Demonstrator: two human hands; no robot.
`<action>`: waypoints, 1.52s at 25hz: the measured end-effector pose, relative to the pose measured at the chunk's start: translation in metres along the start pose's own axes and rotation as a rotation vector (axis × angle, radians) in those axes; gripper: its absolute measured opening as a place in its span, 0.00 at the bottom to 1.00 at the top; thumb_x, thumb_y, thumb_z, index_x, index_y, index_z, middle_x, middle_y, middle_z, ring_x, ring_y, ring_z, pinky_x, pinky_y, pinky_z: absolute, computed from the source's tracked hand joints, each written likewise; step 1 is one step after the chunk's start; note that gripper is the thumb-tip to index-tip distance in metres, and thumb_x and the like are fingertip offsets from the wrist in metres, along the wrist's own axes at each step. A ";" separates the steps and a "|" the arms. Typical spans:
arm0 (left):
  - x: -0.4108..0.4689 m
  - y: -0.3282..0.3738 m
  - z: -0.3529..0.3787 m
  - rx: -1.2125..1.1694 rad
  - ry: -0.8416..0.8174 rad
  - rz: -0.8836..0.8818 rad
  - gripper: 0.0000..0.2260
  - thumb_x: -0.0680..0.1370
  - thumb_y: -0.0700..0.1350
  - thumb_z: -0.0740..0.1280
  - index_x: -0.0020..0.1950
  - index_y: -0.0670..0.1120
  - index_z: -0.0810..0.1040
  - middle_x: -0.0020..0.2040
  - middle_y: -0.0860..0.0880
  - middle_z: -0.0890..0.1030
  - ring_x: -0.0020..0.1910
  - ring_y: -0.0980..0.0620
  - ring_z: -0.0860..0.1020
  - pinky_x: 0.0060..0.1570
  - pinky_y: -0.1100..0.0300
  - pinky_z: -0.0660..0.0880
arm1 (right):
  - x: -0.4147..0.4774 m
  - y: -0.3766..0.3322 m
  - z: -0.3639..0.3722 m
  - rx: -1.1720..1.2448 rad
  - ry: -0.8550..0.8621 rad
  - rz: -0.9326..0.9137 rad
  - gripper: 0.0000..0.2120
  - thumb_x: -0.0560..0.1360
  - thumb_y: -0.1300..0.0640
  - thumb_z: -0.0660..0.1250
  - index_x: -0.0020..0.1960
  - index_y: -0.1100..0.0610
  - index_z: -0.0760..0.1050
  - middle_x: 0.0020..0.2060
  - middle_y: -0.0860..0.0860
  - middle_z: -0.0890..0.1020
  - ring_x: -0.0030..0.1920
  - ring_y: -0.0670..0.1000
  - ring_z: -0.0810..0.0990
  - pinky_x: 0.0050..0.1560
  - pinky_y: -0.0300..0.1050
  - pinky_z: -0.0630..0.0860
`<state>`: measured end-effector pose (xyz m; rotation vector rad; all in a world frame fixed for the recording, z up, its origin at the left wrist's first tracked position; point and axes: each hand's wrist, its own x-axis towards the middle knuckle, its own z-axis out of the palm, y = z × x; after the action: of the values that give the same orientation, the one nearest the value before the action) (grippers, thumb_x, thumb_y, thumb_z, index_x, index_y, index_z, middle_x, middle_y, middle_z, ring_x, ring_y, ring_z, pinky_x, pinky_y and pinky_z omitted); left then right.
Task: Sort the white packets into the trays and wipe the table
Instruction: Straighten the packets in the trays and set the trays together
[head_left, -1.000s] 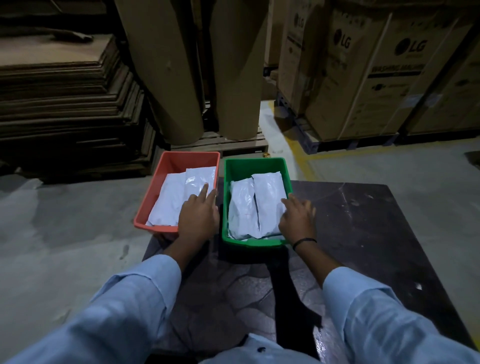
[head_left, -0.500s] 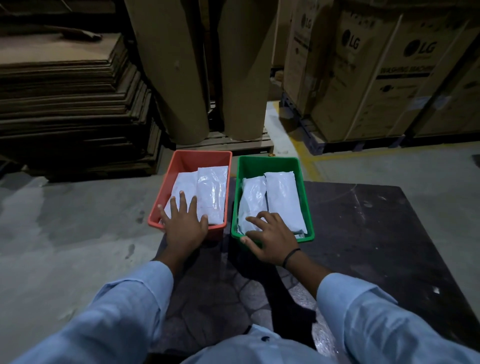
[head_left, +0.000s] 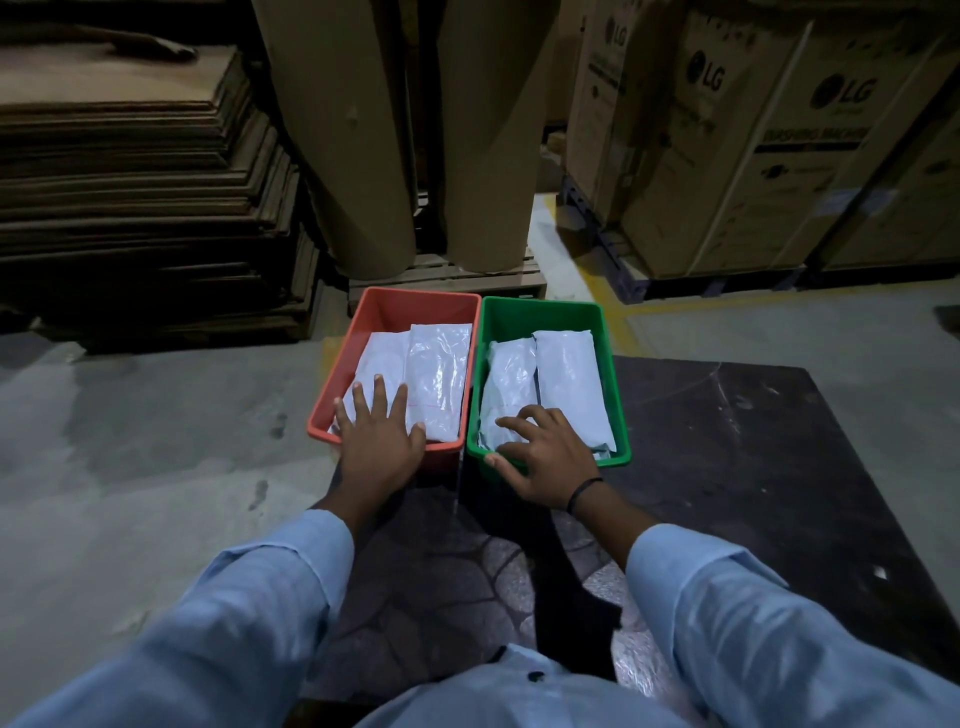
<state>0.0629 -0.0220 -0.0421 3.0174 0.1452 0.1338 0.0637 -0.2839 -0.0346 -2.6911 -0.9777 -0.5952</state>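
An orange tray (head_left: 415, 306) and a green tray (head_left: 540, 312) stand side by side at the far left corner of the dark table (head_left: 753, 441). Two white packets (head_left: 439, 374) lie in the orange tray and two more white packets (head_left: 569, 379) lie in the green one. My left hand (head_left: 379, 441) rests flat over the orange tray's near rim, fingers spread on a packet. My right hand (head_left: 540, 457) lies on the green tray's near rim, its fingers bent over the left packet and its thumb outside the rim.
Stacked cardboard sheets (head_left: 135, 197) fill the left background. Two big cardboard rolls (head_left: 353, 135) stand on a wooden pallet behind the trays. LG cartons (head_left: 753, 135) stand at the back right. Grey concrete floor (head_left: 156, 467) lies left of the table.
Both hands slid from between the trays to their near rims. The left now lies on the orange tray's left packet, the right on the green tray's front edge.
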 end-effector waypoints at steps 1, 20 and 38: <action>0.001 -0.001 0.000 0.004 -0.002 -0.002 0.33 0.78 0.60 0.49 0.82 0.48 0.59 0.83 0.41 0.55 0.81 0.34 0.50 0.77 0.33 0.44 | 0.002 -0.001 0.001 -0.004 0.000 0.002 0.19 0.79 0.41 0.63 0.41 0.52 0.85 0.58 0.50 0.83 0.57 0.57 0.75 0.51 0.51 0.71; 0.013 -0.002 0.005 0.024 0.020 -0.042 0.33 0.78 0.59 0.50 0.81 0.48 0.61 0.82 0.39 0.58 0.80 0.34 0.54 0.77 0.33 0.46 | 0.019 0.005 0.011 0.027 -0.023 0.009 0.19 0.79 0.41 0.63 0.42 0.51 0.86 0.54 0.49 0.84 0.55 0.55 0.75 0.50 0.50 0.70; 0.016 -0.004 0.003 0.000 -0.012 -0.043 0.30 0.82 0.58 0.55 0.82 0.48 0.60 0.82 0.40 0.58 0.80 0.35 0.54 0.77 0.33 0.45 | 0.022 0.005 0.009 0.025 -0.058 0.023 0.19 0.79 0.40 0.63 0.43 0.50 0.86 0.54 0.48 0.84 0.55 0.55 0.75 0.51 0.50 0.70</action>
<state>0.0790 -0.0169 -0.0440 3.0117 0.2085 0.1111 0.0852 -0.2726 -0.0332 -2.7075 -0.9601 -0.4994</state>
